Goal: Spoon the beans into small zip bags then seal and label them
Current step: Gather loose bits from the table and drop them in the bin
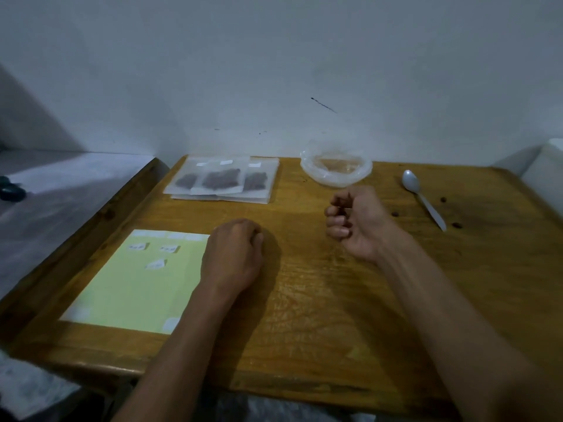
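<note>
Three small zip bags (222, 179) filled with dark beans lie side by side at the back of the wooden table (320, 300), on a stack of flat bags. To their right stands a clear plastic bowl (364, 173) that looks empty. A pale spoon (423, 199) lies right of the bowl, with a few loose beans (395, 213) around it. A yellow-green label sheet (122, 293) with three white labels (156, 264) lies at the front left. My left hand (233, 254) rests in a fist beside the sheet. My right hand (356, 220) rests with curled fingers near the bowl; nothing shows in it.
The table has a raised wooden rim on the left (91, 226) and stands against a white wall. A white object (548, 169) stands past the right edge. A dark object (12, 191) lies on the grey surface at far left.
</note>
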`<state>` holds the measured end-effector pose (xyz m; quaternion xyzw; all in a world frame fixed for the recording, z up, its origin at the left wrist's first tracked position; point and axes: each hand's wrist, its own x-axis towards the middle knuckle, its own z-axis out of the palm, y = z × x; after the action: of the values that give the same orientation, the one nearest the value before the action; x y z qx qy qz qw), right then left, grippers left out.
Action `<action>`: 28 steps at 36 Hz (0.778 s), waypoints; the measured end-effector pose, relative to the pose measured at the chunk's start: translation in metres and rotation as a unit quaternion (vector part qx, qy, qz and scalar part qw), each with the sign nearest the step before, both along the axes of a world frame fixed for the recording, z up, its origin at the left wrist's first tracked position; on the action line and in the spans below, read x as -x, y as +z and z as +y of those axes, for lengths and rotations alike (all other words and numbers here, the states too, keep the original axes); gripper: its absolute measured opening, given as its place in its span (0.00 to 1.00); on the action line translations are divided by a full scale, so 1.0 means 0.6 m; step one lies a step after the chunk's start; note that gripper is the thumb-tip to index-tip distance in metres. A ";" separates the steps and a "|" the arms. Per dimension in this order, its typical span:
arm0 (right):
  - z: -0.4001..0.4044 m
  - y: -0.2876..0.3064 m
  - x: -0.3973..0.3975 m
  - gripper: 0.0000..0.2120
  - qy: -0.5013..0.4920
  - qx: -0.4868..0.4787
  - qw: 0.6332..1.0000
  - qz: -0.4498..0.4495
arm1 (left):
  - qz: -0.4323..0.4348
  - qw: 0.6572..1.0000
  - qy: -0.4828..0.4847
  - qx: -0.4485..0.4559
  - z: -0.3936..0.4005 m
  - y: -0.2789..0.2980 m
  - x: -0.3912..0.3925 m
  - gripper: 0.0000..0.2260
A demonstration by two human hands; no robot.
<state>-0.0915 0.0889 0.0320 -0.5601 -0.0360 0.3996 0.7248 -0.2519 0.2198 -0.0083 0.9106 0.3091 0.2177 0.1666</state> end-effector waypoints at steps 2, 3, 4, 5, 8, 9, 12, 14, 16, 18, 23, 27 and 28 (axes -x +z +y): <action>-0.018 -0.003 -0.009 0.09 -0.023 0.012 1.000 -0.009 | 0.011 1.000 -0.020 0.010 -0.014 0.006 -0.014 0.09; -0.027 -0.003 -0.011 0.09 -0.027 0.032 0.998 -0.038 | 0.019 0.999 -0.031 0.010 -0.021 0.008 -0.023 0.09; -0.035 -0.003 -0.013 0.08 -0.023 0.067 0.994 -0.085 | 0.027 0.999 -0.043 0.009 -0.028 0.010 -0.033 0.10; -0.042 -0.002 -0.013 0.07 -0.014 0.115 0.981 -0.154 | 0.034 0.998 -0.053 0.008 -0.034 0.012 -0.043 0.10; -0.055 -0.011 -0.010 0.09 0.028 0.283 0.856 -0.432 | 0.041 0.996 -0.080 0.000 -0.048 0.015 -0.075 0.12; -0.058 -0.015 -0.009 0.09 0.042 0.312 0.807 -0.500 | 0.041 0.995 -0.087 -0.005 -0.051 0.014 -0.086 0.12; -0.063 -0.027 -0.002 0.10 0.074 0.337 0.735 -0.584 | 0.063 0.994 -0.089 -0.007 -0.057 0.006 -0.111 0.13; -0.061 -0.037 -0.002 0.14 0.092 0.349 0.712 -0.603 | 0.077 0.993 -0.084 -0.010 -0.060 -0.005 -0.120 0.13; -0.058 -0.043 -0.001 0.14 0.095 0.351 0.698 -0.617 | 0.080 0.993 -0.082 -0.015 -0.060 -0.013 -0.122 0.14; -0.055 -0.046 0.003 0.12 0.093 0.346 0.695 -0.623 | 0.080 0.993 -0.082 -0.011 -0.058 -0.016 -0.120 0.15; -0.052 -0.047 0.009 0.10 0.067 0.339 0.693 -0.632 | 0.078 0.994 -0.077 -0.017 -0.057 -0.016 -0.123 0.13; -0.054 -0.047 0.011 0.07 0.063 0.339 0.711 -0.613 | 0.075 0.995 -0.067 -0.019 -0.061 -0.016 -0.126 0.12; -0.057 -0.044 0.009 0.07 0.059 0.328 0.734 -0.591 | 0.075 0.995 -0.064 -0.019 -0.063 -0.015 -0.126 0.12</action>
<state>-0.0971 0.0546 0.0055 -0.8834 -0.3565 0.0166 0.3037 -0.1763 0.1820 -0.0173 0.9454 0.2576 0.1432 0.1392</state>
